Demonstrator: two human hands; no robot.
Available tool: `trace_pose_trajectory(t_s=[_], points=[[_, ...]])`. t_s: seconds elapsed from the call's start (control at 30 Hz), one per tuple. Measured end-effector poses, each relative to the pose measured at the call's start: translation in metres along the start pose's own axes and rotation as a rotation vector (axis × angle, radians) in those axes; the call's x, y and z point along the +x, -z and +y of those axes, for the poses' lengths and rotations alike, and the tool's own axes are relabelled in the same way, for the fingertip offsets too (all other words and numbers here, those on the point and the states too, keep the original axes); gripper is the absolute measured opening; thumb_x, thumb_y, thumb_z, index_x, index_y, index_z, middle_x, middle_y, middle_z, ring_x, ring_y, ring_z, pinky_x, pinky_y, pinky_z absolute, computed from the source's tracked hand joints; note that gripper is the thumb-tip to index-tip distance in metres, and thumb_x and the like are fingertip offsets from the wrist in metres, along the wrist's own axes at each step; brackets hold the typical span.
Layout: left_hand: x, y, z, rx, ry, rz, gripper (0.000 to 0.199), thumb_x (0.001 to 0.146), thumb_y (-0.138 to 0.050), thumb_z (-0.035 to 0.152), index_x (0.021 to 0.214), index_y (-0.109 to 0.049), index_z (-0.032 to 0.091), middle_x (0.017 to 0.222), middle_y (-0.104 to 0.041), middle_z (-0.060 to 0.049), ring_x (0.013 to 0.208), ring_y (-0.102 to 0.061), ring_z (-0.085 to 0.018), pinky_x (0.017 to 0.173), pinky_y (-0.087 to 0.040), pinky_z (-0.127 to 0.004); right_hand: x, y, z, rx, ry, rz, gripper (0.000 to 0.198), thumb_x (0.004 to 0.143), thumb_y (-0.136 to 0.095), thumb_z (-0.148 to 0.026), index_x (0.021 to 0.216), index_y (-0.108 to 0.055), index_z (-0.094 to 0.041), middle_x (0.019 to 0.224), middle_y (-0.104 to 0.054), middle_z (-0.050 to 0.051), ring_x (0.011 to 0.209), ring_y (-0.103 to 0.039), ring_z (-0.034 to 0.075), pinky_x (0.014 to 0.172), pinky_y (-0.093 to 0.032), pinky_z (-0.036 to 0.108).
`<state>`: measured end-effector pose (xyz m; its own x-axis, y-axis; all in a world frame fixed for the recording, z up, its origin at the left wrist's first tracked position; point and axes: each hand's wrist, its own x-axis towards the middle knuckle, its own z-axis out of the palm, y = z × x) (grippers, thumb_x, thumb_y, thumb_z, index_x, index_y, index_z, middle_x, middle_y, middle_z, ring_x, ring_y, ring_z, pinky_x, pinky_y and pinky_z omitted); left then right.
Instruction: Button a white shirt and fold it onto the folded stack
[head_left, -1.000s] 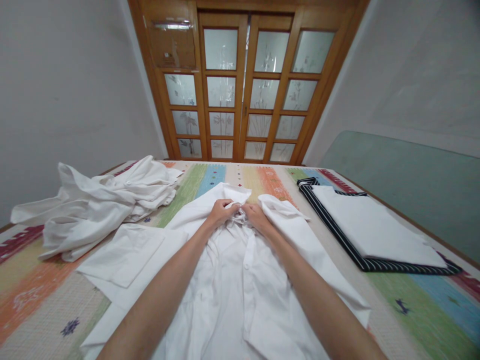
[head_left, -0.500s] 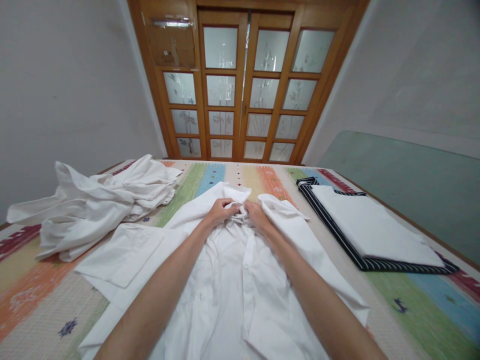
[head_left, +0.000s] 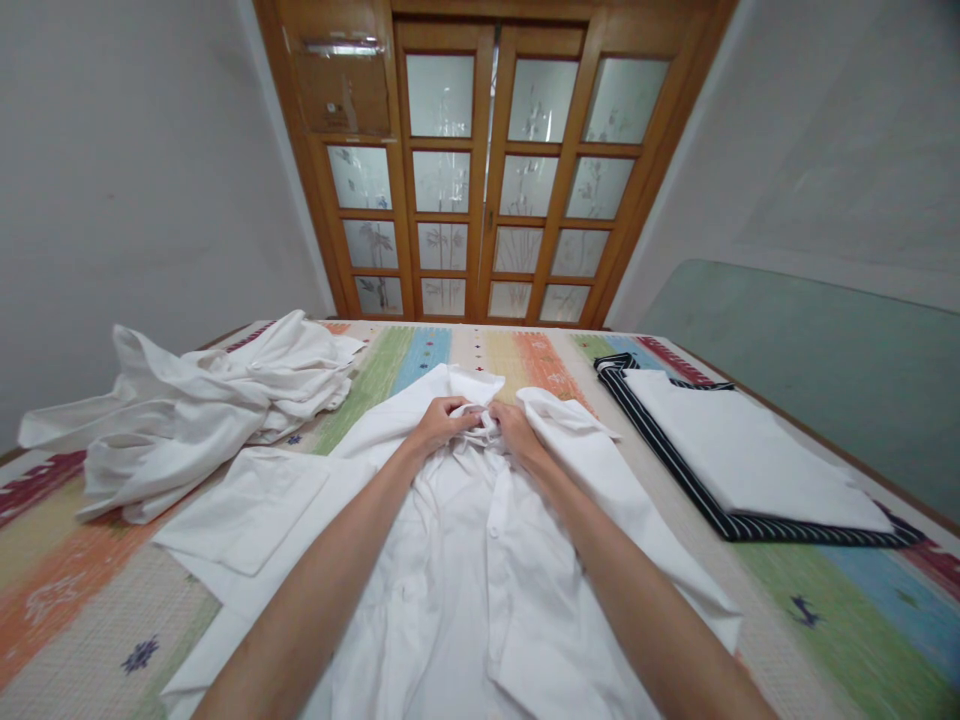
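A white button-up shirt (head_left: 457, 580) lies spread in front of me, its sleeves out to both sides and its button placket running down the middle. At the collar end, my left hand (head_left: 442, 422) is closed, pinching the gathered fabric. Close beside it on the right, my right hand (head_left: 512, 425) also grips the bunched collar cloth with fingers curled. The fingertips of both hands nearly meet, and the folds partly hide them. A cuff (head_left: 251, 505) of the shirt rests flat at the left.
A crumpled heap of white clothes (head_left: 217, 400) lies at the left. To the right sit a folded white garment (head_left: 750, 455) and a black striped one (head_left: 675, 490) beneath it. All rest on a colourful striped cloth (head_left: 847, 620). Wooden glass-paned doors (head_left: 487, 190) stand beyond.
Almost nothing differs. Both hands keep the same hold on the collar, and the view has shifted very slightly.
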<state>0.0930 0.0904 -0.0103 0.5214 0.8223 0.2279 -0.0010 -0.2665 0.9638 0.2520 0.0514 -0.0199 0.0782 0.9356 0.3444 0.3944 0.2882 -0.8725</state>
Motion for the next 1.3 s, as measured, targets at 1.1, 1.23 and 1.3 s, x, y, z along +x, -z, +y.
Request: trace_pose_trajectory(t_s=[1.1, 1.23, 1.3], points=[[-0.110, 0.098, 0.024, 1.024, -0.062, 0.219, 0.025, 0.087, -0.039, 0.034, 0.084, -0.058, 0.019, 0.093, -0.066, -0.011, 0.097, -0.058, -0.025, 0.090, -0.044, -0.039, -0.063, 0.031, -0.016, -0.904, 0.349, -0.029, 0.026, 0.091, -0.034, -0.018, 0.095, -0.060, -0.014, 0.092, -0.063, 0.014, 0.091, -0.053, 0.026, 0.084, -0.041, 0.038], [-0.192, 0.135, 0.032, 1.099, -0.073, 0.046, 0.043, 0.088, -0.042, 0.045, 0.122, -0.055, 0.022, 0.136, -0.053, -0.008, 0.128, -0.044, -0.025, 0.107, -0.035, -0.042, -0.097, 0.064, -0.037, -0.938, 0.468, -0.093, 0.036, 0.092, -0.042, -0.030, 0.122, -0.056, -0.018, 0.127, -0.056, 0.012, 0.123, -0.043, 0.028, 0.104, -0.033, 0.044], [-0.230, 0.146, 0.032, 1.183, -0.026, -0.005, 0.057, 0.086, -0.046, 0.049, 0.137, -0.044, 0.025, 0.145, -0.044, -0.005, 0.136, -0.035, -0.028, 0.109, -0.033, -0.043, -0.112, 0.086, -0.039, -0.977, 0.448, -0.027, 0.043, 0.089, -0.046, -0.038, 0.128, -0.054, -0.022, 0.139, -0.048, 0.009, 0.135, -0.031, 0.030, 0.110, -0.025, 0.049]])
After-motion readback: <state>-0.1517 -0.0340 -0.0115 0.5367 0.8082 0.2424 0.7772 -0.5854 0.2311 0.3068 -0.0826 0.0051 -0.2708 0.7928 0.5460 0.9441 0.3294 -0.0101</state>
